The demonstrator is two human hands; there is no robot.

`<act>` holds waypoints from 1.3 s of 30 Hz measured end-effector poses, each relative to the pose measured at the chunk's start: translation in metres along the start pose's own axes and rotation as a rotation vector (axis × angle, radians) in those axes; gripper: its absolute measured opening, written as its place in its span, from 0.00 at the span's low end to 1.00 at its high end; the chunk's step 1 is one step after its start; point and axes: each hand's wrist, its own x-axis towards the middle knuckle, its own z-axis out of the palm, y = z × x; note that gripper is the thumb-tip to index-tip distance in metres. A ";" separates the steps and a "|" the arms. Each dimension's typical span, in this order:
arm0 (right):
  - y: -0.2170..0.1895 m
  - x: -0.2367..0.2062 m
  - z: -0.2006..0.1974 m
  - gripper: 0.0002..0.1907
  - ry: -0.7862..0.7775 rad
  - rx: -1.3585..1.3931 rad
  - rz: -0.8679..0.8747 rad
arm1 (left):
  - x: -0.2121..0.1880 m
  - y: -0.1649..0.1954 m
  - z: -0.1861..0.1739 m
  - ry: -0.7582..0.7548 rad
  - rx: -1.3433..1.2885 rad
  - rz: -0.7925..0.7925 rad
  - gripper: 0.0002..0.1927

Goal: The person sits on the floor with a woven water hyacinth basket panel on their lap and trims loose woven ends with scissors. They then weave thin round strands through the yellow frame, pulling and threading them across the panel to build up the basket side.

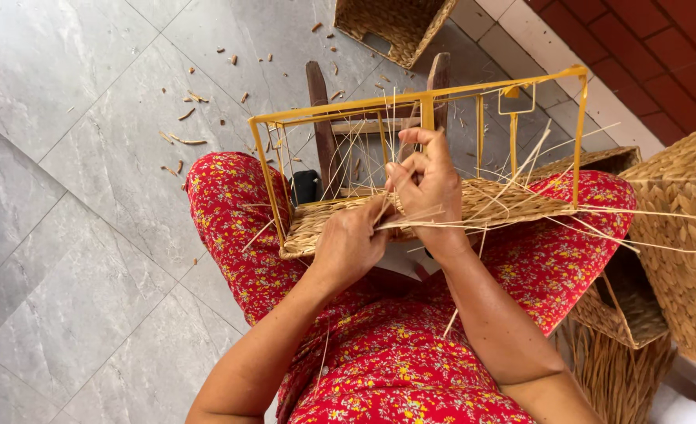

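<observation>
Her right hand pinches thin straw strands above the woven base. Her left hand grips the base's near edge, inside the yellow frame.

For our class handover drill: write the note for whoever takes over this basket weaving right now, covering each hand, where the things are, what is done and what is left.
Left hand: pressed on the woven strip at the near edge of the yellow wire frame, fingers curled under; grip hidden.
Right hand: pinching thin straw strands above the weave.
Frame lies across the lap on the red floral dress.
Done: the woven bottom band along the frame's near side.
Left: the upper frame bars are bare.
Finished woven baskets stand at the right; another basket sits on the floor ahead.
</observation>
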 end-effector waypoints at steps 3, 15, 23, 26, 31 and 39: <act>-0.007 0.008 0.003 0.17 0.000 -0.015 0.039 | 0.006 0.003 -0.001 -0.002 -0.046 -0.068 0.11; 0.002 -0.050 -0.074 0.08 0.106 -0.230 0.013 | 0.004 0.000 0.001 -0.092 -0.582 -0.183 0.07; 0.000 -0.039 -0.041 0.08 -0.032 -0.523 -0.264 | -0.002 -0.001 -0.007 -0.064 -0.439 -0.056 0.10; -0.001 -0.032 -0.040 0.07 -0.039 -0.625 -0.287 | -0.001 0.004 -0.007 -0.084 -0.272 -0.011 0.13; 0.013 -0.004 -0.024 0.06 -0.021 -0.237 -0.060 | -0.001 0.015 -0.003 -0.016 -0.121 0.117 0.14; 0.048 -0.006 -0.019 0.05 0.082 0.060 -0.141 | 0.007 0.018 0.013 -0.028 0.136 0.075 0.13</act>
